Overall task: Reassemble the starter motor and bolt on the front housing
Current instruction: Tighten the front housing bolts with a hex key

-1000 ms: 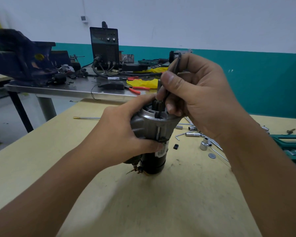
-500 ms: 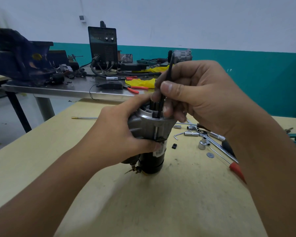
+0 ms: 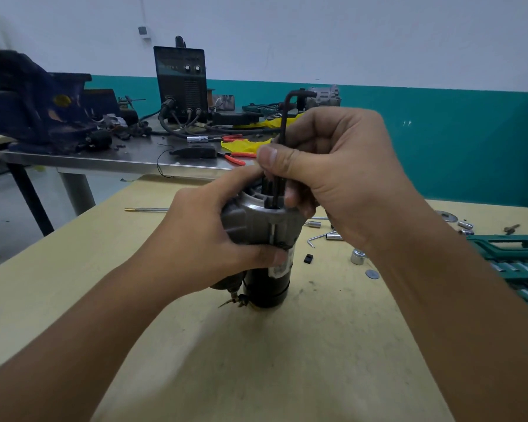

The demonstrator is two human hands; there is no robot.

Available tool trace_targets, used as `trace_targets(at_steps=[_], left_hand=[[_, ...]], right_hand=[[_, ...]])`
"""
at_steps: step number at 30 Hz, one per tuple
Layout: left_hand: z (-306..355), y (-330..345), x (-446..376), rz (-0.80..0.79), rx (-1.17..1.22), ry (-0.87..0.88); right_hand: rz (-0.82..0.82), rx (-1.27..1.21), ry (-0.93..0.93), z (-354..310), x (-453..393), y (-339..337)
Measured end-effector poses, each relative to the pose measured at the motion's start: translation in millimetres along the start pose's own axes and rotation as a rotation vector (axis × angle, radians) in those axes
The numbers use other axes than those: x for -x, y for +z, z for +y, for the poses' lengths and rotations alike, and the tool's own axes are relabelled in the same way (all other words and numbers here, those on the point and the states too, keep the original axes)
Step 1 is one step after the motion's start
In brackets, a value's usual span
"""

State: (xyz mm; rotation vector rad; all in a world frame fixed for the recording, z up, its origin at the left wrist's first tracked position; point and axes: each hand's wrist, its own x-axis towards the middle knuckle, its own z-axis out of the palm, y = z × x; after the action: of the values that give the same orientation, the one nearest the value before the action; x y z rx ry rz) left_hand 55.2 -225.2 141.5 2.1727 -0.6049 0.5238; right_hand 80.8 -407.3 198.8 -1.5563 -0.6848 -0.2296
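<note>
1. Stood upright on the yellow bench [image 3: 287, 360]: starter motor [image 3: 267, 284], grey front housing [image 3: 250, 220] uppermost.
2. Reached in from the left: left hand [image 3: 214, 239], fingers wrapped round the housing, thumb pressed near its label.
3. Came over from the right: right hand [image 3: 333, 175], wrist raised, fingers curled and pinching the upright hex key [image 3: 282, 132].
4. Sat in the housing's top: the key's lower end, bent end above the knuckles.

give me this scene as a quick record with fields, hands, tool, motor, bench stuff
left hand: grips the front housing
right hand: pinches the hex key, long leg down into the housing top
starter motor: upright on the yellow table
loose parts: sockets, washer
socket case: right edge
</note>
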Motion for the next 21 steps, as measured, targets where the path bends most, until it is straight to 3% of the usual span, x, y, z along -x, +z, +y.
trace_targets(at_steps=[8, 17, 21], left_hand=[[0.4, -0.3, -0.6, -0.001, 0.008, -0.012], [-2.2, 0.0, -1.6, -0.001, -0.028, -0.013], [-2.6, 0.4, -1.2, 0.005, 0.012, -0.033]], right_hand=[[-0.059, 0.194, -0.229, -2.4, 2.9, -0.8], [-0.153, 0.056, -0.336, 1.8, 4.5, -0.5], [-0.266, -0.164, -0.207, 0.5, 1.0, -13.1]])
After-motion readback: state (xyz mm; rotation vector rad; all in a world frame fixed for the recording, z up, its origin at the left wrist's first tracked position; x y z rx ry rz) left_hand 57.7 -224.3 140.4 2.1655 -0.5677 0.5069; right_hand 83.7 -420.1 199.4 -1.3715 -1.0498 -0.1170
